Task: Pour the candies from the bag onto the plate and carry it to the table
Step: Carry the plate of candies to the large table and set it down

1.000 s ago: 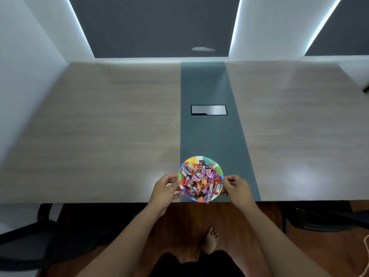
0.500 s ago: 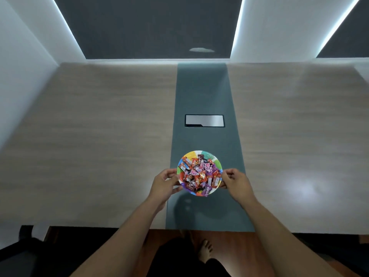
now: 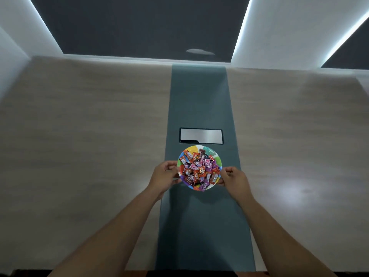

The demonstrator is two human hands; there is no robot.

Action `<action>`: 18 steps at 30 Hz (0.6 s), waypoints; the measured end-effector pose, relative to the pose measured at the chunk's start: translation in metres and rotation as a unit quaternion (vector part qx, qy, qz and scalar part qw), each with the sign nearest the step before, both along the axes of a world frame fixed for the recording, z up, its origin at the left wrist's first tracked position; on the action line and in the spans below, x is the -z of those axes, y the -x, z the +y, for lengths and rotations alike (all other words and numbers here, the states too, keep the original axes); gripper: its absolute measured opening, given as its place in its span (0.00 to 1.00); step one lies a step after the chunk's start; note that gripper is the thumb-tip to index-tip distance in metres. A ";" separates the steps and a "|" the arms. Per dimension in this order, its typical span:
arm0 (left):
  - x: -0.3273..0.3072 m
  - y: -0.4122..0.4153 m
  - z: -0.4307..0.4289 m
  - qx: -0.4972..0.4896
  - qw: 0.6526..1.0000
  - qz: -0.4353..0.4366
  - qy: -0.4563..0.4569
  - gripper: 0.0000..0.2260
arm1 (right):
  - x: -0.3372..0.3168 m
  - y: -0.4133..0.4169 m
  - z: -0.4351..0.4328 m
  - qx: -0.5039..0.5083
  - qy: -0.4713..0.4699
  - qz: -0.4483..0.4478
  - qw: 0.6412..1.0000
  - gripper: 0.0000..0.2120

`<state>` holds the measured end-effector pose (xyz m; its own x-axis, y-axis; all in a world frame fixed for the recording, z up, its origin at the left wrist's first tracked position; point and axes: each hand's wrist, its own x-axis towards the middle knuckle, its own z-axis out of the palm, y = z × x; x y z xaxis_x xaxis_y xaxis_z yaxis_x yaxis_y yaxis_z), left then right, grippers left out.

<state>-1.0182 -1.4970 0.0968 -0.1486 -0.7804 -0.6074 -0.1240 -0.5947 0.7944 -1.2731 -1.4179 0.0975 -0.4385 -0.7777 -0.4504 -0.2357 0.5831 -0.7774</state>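
The plate [image 3: 216,158], already heaped with candies [image 3: 199,169], sits between the left hand [image 3: 163,175] and right hand [image 3: 234,177], each curled onto its rim, over the table [image 3: 89,136]; judged remaining: lowering, if not already resting, and letting go.
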 end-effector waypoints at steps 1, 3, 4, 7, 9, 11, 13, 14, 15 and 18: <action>0.002 0.004 -0.010 0.000 1.000 0.000 -0.003 0.06 | 0.003 0.003 -0.010 0.003 -0.002 0.000 1.000 0.11; 0.008 0.012 -0.030 -0.003 1.000 0.000 -0.008 0.06 | 0.010 0.010 -0.030 0.007 -0.009 0.000 1.000 0.10; 0.011 0.016 -0.040 -0.005 1.000 -0.001 -0.011 0.06 | 0.014 0.014 -0.040 0.007 -0.012 0.001 1.000 0.11; 0.025 0.030 -0.069 -0.005 1.000 -0.012 -0.019 0.06 | 0.026 0.027 -0.071 0.001 -0.018 0.004 1.000 0.10; 0.035 0.040 -0.087 -0.005 0.999 -0.024 -0.024 0.06 | 0.035 0.035 -0.091 0.008 -0.024 -0.006 1.000 0.09; 0.046 0.050 -0.104 -0.009 0.999 -0.034 -0.033 0.06 | 0.047 0.045 -0.111 0.001 -0.040 -0.007 0.999 0.10; 0.059 0.060 -0.122 -0.016 0.998 -0.038 -0.043 0.07 | 0.061 0.055 -0.130 -0.010 -0.050 -0.001 0.999 0.11; 0.065 0.065 -0.131 -0.019 0.998 -0.042 -0.047 0.07 | 0.069 0.061 -0.139 -0.011 -0.054 -0.002 0.998 0.11; 0.071 0.070 -0.140 -0.020 0.998 -0.046 -0.049 0.07 | 0.077 0.066 -0.148 -0.009 -0.056 -0.004 0.998 0.11; 0.090 0.082 -0.163 -0.017 0.997 -0.060 -0.049 0.06 | 0.088 0.074 -0.171 -0.008 -0.068 -0.001 0.998 0.09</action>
